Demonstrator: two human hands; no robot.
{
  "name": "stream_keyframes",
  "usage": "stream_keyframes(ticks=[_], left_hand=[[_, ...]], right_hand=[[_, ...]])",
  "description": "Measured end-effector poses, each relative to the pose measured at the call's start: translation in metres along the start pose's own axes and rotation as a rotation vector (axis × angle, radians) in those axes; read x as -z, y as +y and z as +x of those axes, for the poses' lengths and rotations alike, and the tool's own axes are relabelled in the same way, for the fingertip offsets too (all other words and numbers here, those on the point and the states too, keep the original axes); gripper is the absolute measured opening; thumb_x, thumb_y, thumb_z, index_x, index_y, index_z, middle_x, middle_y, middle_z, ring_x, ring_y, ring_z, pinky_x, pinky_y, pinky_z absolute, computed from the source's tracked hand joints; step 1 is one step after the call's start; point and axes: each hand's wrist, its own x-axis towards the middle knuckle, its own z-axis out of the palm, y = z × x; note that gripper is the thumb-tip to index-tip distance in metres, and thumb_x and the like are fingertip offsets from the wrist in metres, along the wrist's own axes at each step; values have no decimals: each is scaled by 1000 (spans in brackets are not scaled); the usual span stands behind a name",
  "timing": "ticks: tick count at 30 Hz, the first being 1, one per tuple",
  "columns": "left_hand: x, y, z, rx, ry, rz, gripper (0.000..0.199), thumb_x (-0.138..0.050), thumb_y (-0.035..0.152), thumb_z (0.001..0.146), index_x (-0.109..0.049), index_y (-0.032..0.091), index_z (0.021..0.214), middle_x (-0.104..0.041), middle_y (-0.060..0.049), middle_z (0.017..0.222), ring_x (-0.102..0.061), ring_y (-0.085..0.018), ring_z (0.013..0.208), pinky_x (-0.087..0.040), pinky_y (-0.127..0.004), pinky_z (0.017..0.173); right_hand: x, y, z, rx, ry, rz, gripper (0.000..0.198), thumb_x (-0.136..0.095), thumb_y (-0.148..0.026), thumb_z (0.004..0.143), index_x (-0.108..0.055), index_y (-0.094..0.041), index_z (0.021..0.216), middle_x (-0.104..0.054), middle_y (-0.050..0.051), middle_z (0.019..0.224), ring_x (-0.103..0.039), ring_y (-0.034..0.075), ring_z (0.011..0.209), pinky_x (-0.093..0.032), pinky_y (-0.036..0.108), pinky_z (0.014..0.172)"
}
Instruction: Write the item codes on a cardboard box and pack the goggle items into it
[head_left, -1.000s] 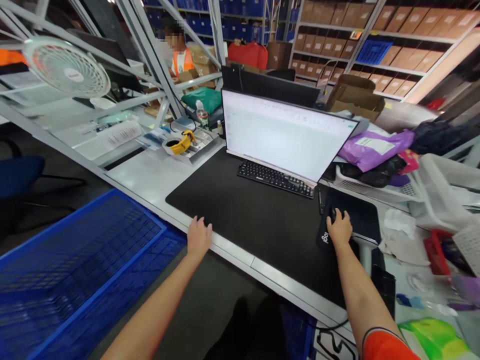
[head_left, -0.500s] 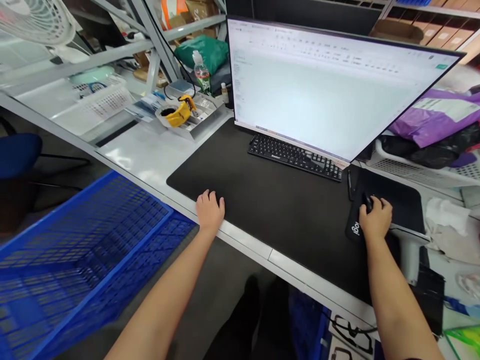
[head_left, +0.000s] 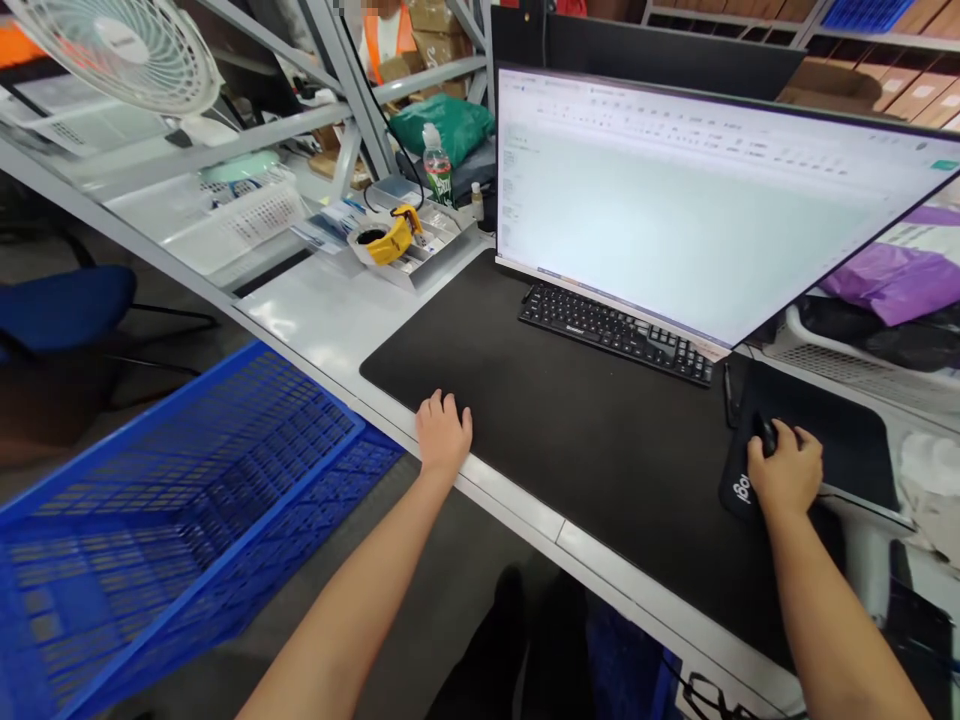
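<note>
My left hand (head_left: 444, 432) rests on the front edge of the black desk mat (head_left: 555, 400), fingers stretched out and nothing in them. At the right, my right hand (head_left: 786, 468) is wrapped over a black computer mouse (head_left: 766, 434), most of which the palm hides. The mouse sits on a dark mouse pad (head_left: 847, 430) with white lettering. Behind the mat lies a black keyboard (head_left: 615, 333), partly under the lower edge of a large monitor (head_left: 675, 210). A pen (head_left: 729, 395) lies left of the mouse pad.
A metal tray (head_left: 420, 265) with a yellow tape dispenser (head_left: 391, 240) stands at the back left, near a bottle (head_left: 436, 165). A blue crate (head_left: 180, 520) is below the desk's left edge. A white fan (head_left: 124, 50) stands upper left. Purple packages (head_left: 885, 275) lie right.
The view has shifted, so the desk and everything on it sit further right and slightly lower. Both hands keep their places, the right one still on the mouse.
</note>
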Motion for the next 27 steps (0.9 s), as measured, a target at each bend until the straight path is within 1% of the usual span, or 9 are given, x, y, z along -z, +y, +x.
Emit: stream_keyframes(ticks=[4, 7, 10, 16, 19, 25, 27], left_hand=[[1, 1, 0, 7, -12, -2, 51, -45, 37, 100, -62, 3, 134, -51, -23, 147, -42, -40, 132, -35, -53, 114], [1, 0, -1, 12, -21, 1, 51, -45, 37, 100, -61, 3, 135, -51, -23, 147, -42, -40, 132, -36, -54, 113], [0, -1, -2, 8, -16, -6, 51, -46, 37, 100, -61, 3, 135, -50, -23, 147, -42, -40, 133, -35, -55, 113], [-2, -1, -1, -3, 7, 13, 50, -48, 36, 99, -61, 4, 134, -51, -23, 146, -43, -41, 132, -36, -54, 112], [-2, -1, -1, -9, 11, 40, 49, -48, 36, 99, -61, 4, 134, -52, -22, 145, -43, -40, 131, -37, -53, 110], [-1, 0, 0, -8, 10, 61, 49, -47, 36, 100, -61, 4, 134, -52, -21, 146, -44, -38, 131, -37, -51, 112], [0, 0, 0, -9, 4, 55, 49, -47, 36, 100, -61, 4, 134, -52, -21, 146, -43, -38, 131, -36, -51, 112]], right_hand=[[2, -3, -1, -30, -11, -4, 57, -56, -44, 91, -65, -17, 140, -48, 20, 146, -54, 39, 121, -44, 49, 97], [2, -3, -2, -23, -9, -13, 56, -55, -45, 92, -65, -18, 140, -48, 20, 147, -54, 39, 119, -44, 49, 95], [1, -2, -1, -5, -4, -24, 57, -53, -45, 92, -65, -17, 140, -48, 20, 146, -54, 37, 120, -44, 48, 96], [0, -5, 1, 5, 22, -42, 59, -51, -45, 87, -67, -16, 136, -50, 19, 142, -56, 36, 117, -46, 48, 99], [0, -4, 1, 23, 19, -36, 59, -51, -45, 88, -67, -15, 136, -51, 19, 142, -55, 36, 119, -46, 49, 101], [-4, 0, 2, -2, -2, -22, 59, -53, -46, 90, -62, -18, 141, -49, 19, 144, -52, 37, 123, -42, 55, 104], [-4, 0, 2, 0, -5, -34, 59, -53, -45, 90, -62, -17, 141, -49, 19, 143, -52, 37, 122, -42, 54, 103]])
